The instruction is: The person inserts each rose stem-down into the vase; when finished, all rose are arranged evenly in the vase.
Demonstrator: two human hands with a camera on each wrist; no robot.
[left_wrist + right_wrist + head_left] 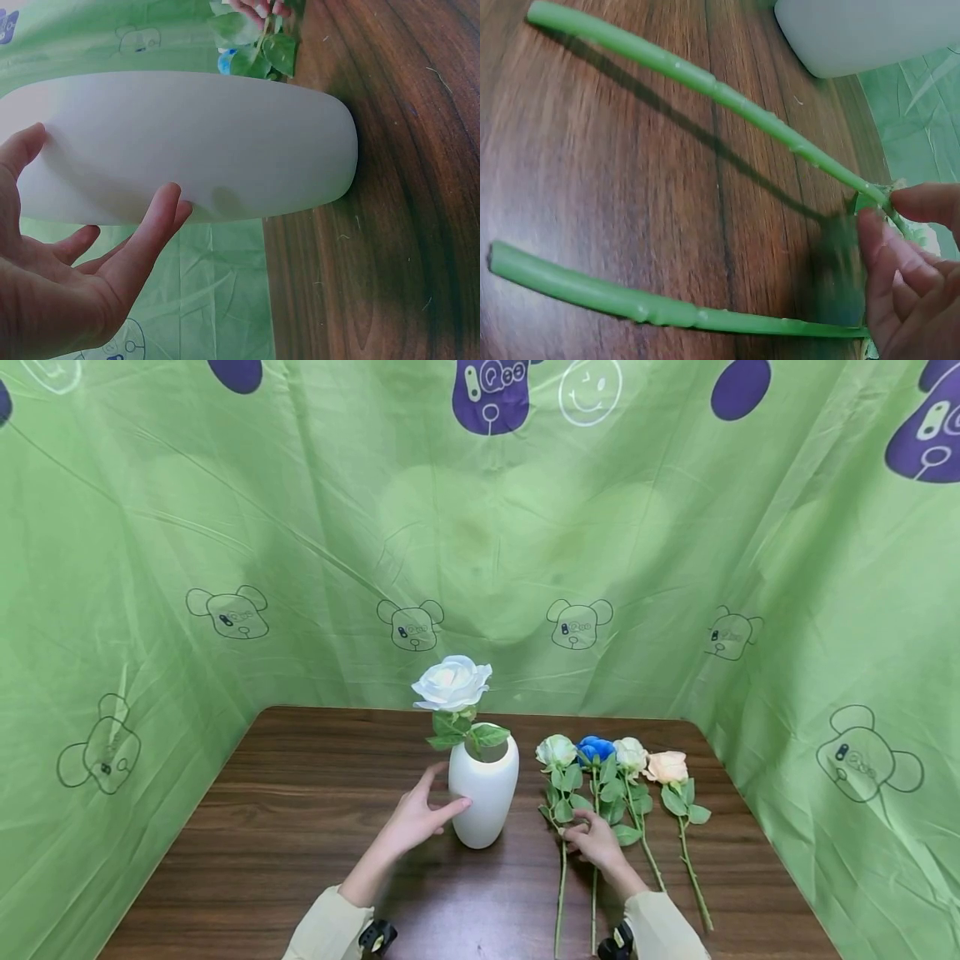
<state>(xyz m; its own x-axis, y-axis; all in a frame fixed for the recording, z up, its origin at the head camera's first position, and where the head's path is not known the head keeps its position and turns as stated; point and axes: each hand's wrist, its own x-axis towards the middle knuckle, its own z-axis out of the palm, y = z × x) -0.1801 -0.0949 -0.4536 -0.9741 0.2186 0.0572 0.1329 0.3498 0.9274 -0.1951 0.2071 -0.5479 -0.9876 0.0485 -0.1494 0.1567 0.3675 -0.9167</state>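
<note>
A white vase (483, 793) stands upright on the table, with a white rose (453, 683) in its mouth. My left hand (416, 817) is at the vase's left side, thumb and fingers spread and fairly straight, fingertips touching its wall. In the left wrist view the vase (187, 142) fills the middle. To the right, my right hand (596, 839) pinches the green stem (757, 116) of the leftmost rose, a pale green one (557, 751), between thumb and fingers. A shadow lies below that stem, apart from it.
Right of the pale green rose lie a blue rose (596, 749), a cream rose (631, 755) and a peach rose (667, 767), stems toward the front. The brown wooden table (300, 793) is enclosed by green printed cloth (315, 652) at the back and sides.
</note>
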